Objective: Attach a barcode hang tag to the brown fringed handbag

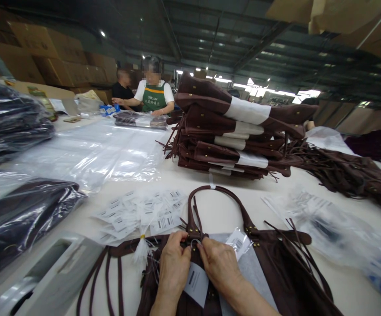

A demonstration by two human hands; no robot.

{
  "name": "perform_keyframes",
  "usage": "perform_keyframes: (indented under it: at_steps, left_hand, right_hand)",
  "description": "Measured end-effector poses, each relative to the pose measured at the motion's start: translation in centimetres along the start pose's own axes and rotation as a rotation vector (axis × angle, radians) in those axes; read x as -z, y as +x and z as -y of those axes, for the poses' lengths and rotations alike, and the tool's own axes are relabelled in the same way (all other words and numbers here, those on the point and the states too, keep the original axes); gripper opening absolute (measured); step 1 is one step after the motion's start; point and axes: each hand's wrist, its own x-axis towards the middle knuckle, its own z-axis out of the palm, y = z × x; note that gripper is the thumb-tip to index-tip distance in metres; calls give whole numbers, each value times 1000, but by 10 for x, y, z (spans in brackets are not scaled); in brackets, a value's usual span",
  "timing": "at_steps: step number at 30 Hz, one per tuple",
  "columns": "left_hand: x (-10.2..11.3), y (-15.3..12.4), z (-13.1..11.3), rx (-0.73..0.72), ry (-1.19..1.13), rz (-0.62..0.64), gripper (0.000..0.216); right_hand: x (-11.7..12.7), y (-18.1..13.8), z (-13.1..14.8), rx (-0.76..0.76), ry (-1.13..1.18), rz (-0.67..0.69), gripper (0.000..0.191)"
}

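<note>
A brown leather handbag (276, 267) with fringe lies flat before me on the white table (220, 210), its handle (217, 193) looping away from me. My left hand (174, 267) and my right hand (220, 263) meet at the base of the handle, fingers pinched on a thin loop of string there. A white barcode tag (195, 283) hangs below my hands. A small clear packet (239, 241) sticks out beside my right hand.
A bundle of barcode tags (141, 213) lies just beyond the bag. A stack of brown bags (233, 131) stands behind. Clear plastic bags (91, 153) and bagged goods (22, 215) lie left. Two people sit at the far end. Cardboard boxes line the back.
</note>
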Motion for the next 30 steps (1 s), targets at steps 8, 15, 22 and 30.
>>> perform_keyframes:
  at_steps: [8, 15, 22, 30]
  left_hand:
    - [-6, 0, -1, 0, 10, -30, 24]
    - [-3, 1, -1, -38, -26, -42, 29]
    - [-5, 5, 5, -36, -59, -61, 17]
    - [-16, 4, 6, -7, 0, -181, 13]
  right_hand:
    - [2, 9, 4, 13, -12, 17, 22]
    - [-6, 14, 9, -63, -31, 15, 24]
    - [-5, 17, 13, -115, -12, 1, 24]
    - [-8, 10, 7, -67, 22, -61, 22]
